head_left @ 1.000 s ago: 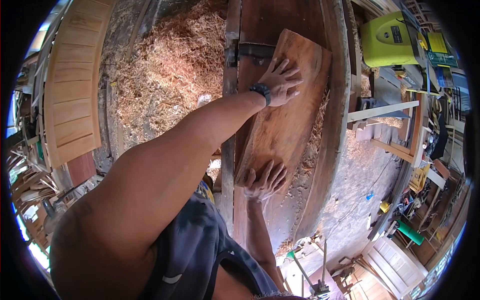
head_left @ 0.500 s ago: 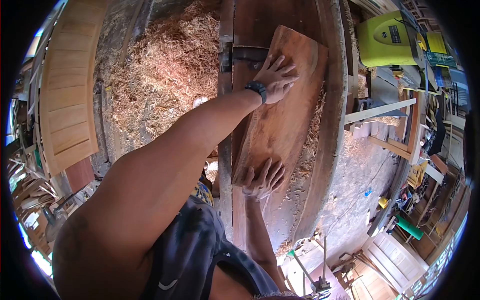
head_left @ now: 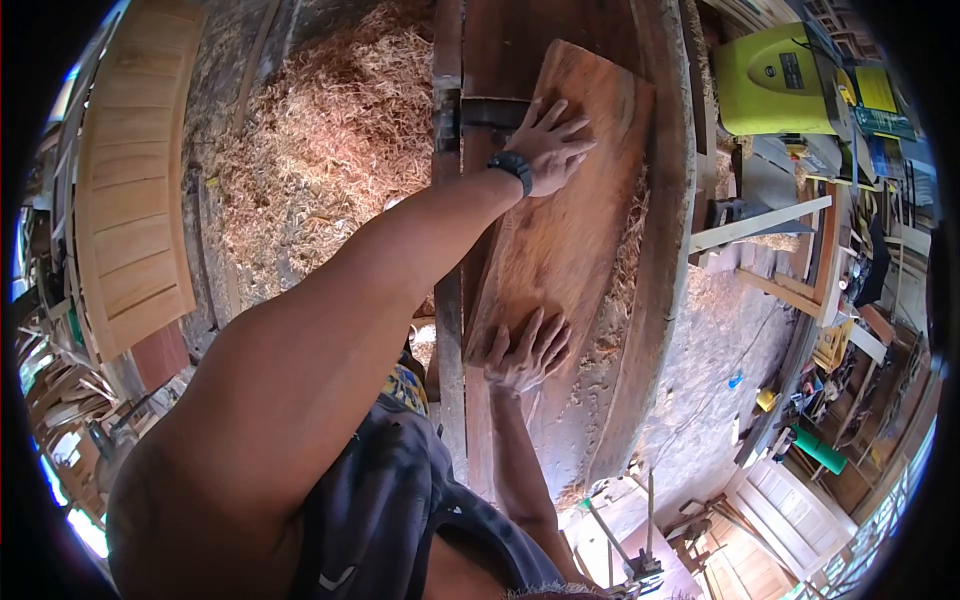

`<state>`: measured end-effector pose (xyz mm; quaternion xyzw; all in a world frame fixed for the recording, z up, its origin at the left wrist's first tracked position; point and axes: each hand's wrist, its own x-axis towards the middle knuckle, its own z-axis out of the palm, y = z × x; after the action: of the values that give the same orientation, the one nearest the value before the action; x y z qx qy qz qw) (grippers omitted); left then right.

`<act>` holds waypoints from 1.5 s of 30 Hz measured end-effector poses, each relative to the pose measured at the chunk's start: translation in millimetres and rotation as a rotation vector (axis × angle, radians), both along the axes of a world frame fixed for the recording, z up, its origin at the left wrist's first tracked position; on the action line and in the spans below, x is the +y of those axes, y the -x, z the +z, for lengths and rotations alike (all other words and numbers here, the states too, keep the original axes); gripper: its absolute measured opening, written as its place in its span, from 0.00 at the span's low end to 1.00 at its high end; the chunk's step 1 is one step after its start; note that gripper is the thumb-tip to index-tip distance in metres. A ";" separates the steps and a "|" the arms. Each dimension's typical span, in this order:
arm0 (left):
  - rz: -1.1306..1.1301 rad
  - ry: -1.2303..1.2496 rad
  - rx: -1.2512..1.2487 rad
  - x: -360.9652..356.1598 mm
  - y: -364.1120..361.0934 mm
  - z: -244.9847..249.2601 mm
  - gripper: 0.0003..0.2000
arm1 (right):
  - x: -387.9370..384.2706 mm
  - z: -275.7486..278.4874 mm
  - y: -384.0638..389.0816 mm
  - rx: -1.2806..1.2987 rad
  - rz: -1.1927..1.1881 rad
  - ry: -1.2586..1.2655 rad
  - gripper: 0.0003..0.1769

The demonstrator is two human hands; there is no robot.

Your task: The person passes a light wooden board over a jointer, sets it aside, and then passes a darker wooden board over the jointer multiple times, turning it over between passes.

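A thick reddish-brown wooden board [head_left: 560, 235] lies slanted on a long wooden bench bed [head_left: 510, 440]. My left hand [head_left: 552, 150], with a dark watch [head_left: 512, 170] on its wrist, rests palm down on the board's far half, fingers spread. Nearer my body, my right hand [head_left: 525, 355] presses flat on the near end of the board, its thumb apart and fingers stretched out. A dark bar across a gap in the bed [head_left: 492, 112] shows beside the board's left edge, close to my left hand; the board covers the rest of it.
A raised wooden rail [head_left: 660, 240] runs along the bench's right side, with shavings [head_left: 625, 270] beside the board. Heaped wood shavings [head_left: 340, 130] cover the floor at left, near a panelled door [head_left: 135, 190]. A lime-green machine [head_left: 775, 80] and a light wooden strip [head_left: 760, 223] are at right.
The board has slid slightly forward, away from my body, with both hands still flat on it. My left hand has shifted a little forward and left in view.
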<state>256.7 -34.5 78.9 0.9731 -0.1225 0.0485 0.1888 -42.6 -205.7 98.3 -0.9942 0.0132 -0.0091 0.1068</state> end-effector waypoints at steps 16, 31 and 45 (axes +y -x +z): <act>0.015 -0.002 -0.023 14.0 -30.1 -6.2 0.20 | 10.2 -5.4 -30.1 -0.025 0.016 0.017 0.40; 0.022 -0.026 -0.001 30.7 -66.5 -3.6 0.21 | 26.3 -3.0 -68.9 -0.021 0.018 -0.001 0.40; 0.053 -0.115 0.001 47.1 -105.9 -10.3 0.21 | 42.9 -5.4 -109.5 -0.035 0.041 0.013 0.39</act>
<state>362.6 12.6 68.6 0.9853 -0.0992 0.0462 0.1315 66.9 -162.7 92.9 -0.9946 -0.0093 -0.0242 0.1006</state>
